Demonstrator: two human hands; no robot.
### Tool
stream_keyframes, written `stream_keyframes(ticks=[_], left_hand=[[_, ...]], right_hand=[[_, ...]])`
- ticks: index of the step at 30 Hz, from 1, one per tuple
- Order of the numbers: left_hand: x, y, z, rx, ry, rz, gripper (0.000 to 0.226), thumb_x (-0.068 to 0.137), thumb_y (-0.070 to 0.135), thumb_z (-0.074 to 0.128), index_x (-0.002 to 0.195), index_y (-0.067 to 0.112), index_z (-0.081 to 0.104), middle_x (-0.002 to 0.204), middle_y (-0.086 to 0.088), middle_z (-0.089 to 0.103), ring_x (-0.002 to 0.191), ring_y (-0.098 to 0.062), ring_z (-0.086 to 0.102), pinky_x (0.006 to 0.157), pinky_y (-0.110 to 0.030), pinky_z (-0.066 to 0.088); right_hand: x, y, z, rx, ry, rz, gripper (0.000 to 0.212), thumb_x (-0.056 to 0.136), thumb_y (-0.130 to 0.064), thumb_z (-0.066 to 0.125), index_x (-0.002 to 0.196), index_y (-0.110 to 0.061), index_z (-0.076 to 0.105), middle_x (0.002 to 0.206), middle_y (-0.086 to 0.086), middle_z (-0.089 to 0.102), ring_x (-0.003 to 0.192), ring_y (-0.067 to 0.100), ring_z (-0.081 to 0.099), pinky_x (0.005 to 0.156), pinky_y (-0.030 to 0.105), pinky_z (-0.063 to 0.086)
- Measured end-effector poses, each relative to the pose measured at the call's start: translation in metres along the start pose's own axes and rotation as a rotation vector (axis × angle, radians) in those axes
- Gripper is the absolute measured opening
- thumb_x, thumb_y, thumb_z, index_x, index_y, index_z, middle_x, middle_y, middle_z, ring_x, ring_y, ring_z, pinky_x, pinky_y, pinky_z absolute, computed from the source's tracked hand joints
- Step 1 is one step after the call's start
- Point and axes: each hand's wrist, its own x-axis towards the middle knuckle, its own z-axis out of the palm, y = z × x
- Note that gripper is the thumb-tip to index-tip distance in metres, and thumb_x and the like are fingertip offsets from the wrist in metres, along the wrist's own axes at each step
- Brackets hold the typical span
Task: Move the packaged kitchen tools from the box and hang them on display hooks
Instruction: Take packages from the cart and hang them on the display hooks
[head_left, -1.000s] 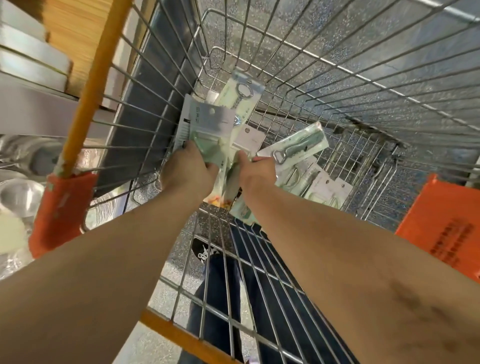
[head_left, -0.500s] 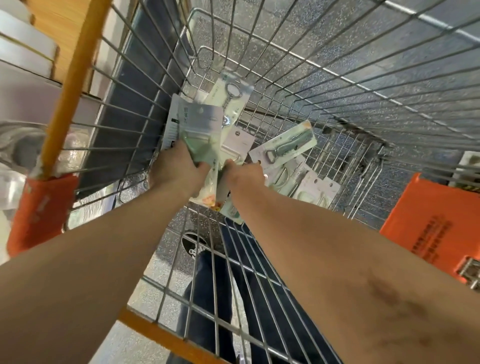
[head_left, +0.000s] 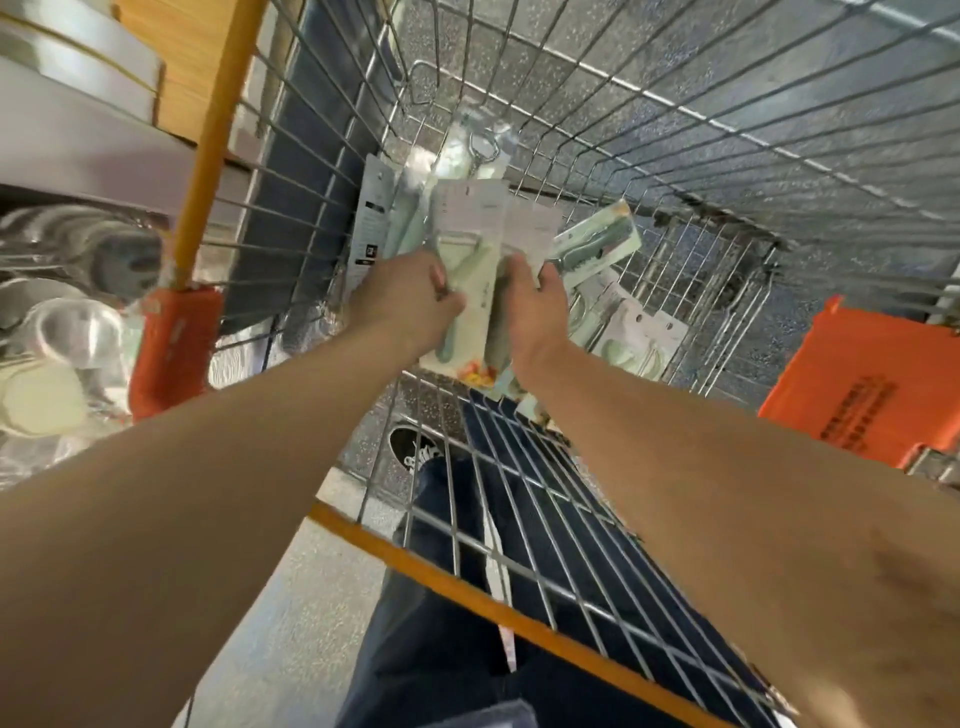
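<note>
looking down into a wire cart (head_left: 519, 618). gripping a fanned bundle of packaged kitchen tools (head_left: 470, 260) above the cart's left side, left hand (head_left: 410, 296) pinching its left edge, right hand (head_left: 530, 306) curling fingers around its right edge. leaving more packs (head_left: 639, 338) lying on the cart floor toward the right wall. probably handling light, stiff-carded and slick; best holding by the card tops.

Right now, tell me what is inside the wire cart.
The left hand and right hand hold a fan of packaged tools, a peeler pack on top. More loose packs lie on the cart floor to their right. Anything under the fan is covered.
</note>
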Motion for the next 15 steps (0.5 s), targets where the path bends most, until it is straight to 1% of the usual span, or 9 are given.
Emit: stream_keyframes(ticks=[1,2,4,6,8,10,12,13,15], left_hand=[[-0.002,0.002,0.001,-0.029,-0.006,0.017,0.018,0.096,0.041,0.071,0.095,0.024,0.065,0.099,0.003,0.069,0.094,-0.02,0.066,0.09,-0.039,0.055],[-0.004,0.004,0.002,-0.062,-0.014,0.034,0.018,0.096,0.041,0.071,0.09,0.025,0.064,0.095,0.004,0.067,0.092,-0.019,0.065,0.088,-0.036,0.054],[-0.006,0.01,0.004,-0.106,-0.048,0.067,0.021,0.095,0.039,0.073,0.082,0.027,0.061,0.086,0.006,0.064,0.089,-0.017,0.065,0.085,-0.033,0.051],[-0.009,0.014,0.007,-0.147,-0.11,0.101,0.015,0.094,0.037,0.075,0.087,0.027,0.066,0.089,0.006,0.066,0.089,-0.016,0.065,0.088,-0.035,0.052],[-0.01,0.014,0.01,-0.134,-0.144,0.136,0.01,0.096,0.034,0.072,0.097,0.024,0.073,0.097,0.005,0.071,0.091,-0.015,0.067,0.09,-0.036,0.055],[-0.011,0.017,0.013,-0.093,-0.091,0.15,0.019,0.102,0.03,0.061,0.105,0.019,0.076,0.104,0.002,0.073,0.094,-0.019,0.068,0.089,-0.036,0.057],[-0.01,0.019,0.014,-0.135,-0.005,0.083,0.025,0.105,0.03,0.054,0.117,0.015,0.069,0.109,0.003,0.069,0.1,-0.019,0.065,0.086,-0.031,0.052],[-0.009,0.021,0.014,-0.185,0.006,0.019,0.028,0.106,0.033,0.052,0.126,0.016,0.063,0.112,0.004,0.065,0.103,-0.018,0.061,0.086,-0.029,0.046],[-0.004,0.022,0.015,-0.269,-0.045,-0.093,0.039,0.108,0.038,0.046,0.138,0.017,0.057,0.117,-0.001,0.061,0.106,-0.022,0.056,0.086,-0.03,0.039]], right_hand=[[-0.003,-0.003,0.0,0.035,-0.002,-0.001,0.068,0.098,-0.058,0.042,0.148,-0.012,0.05,0.143,0.008,0.06,0.132,0.03,0.055,0.118,0.052,0.038],[-0.003,-0.003,0.0,0.062,-0.009,-0.004,0.073,0.094,-0.067,0.039,0.142,-0.014,0.056,0.136,0.007,0.065,0.127,0.029,0.059,0.115,0.053,0.042],[-0.006,-0.001,-0.003,0.109,-0.017,0.019,0.083,0.09,-0.082,0.043,0.139,-0.016,0.059,0.131,0.002,0.068,0.121,0.022,0.063,0.113,0.048,0.046],[-0.01,0.002,-0.011,0.116,-0.006,-0.025,0.067,0.096,-0.065,0.058,0.14,-0.015,0.056,0.129,-0.002,0.069,0.114,0.012,0.064,0.109,0.038,0.049],[-0.004,0.014,-0.019,0.104,0.021,-0.072,0.045,0.1,-0.046,0.064,0.133,-0.016,0.06,0.118,-0.004,0.071,0.105,0.012,0.068,0.102,0.037,0.053],[0.001,0.021,-0.027,0.097,0.054,-0.052,0.047,0.101,-0.041,0.064,0.139,-0.014,0.053,0.116,-0.006,0.065,0.103,0.01,0.063,0.097,0.029,0.052],[0.0,0.024,-0.033,0.138,0.051,-0.005,0.051,0.102,-0.038,0.064,0.143,-0.012,0.045,0.116,-0.007,0.061,0.103,0.009,0.063,0.087,0.019,0.05],[0.002,0.027,-0.035,0.179,0.009,0.036,0.05,0.102,-0.038,0.064,0.141,-0.014,0.044,0.119,-0.004,0.063,0.108,0.014,0.065,0.089,0.023,0.054],[-0.001,0.024,-0.028,0.273,-0.073,0.135,0.049,0.098,-0.042,0.068,0.137,-0.021,0.047,0.125,0.003,0.068,0.112,0.025,0.068,0.1,0.046,0.056]])
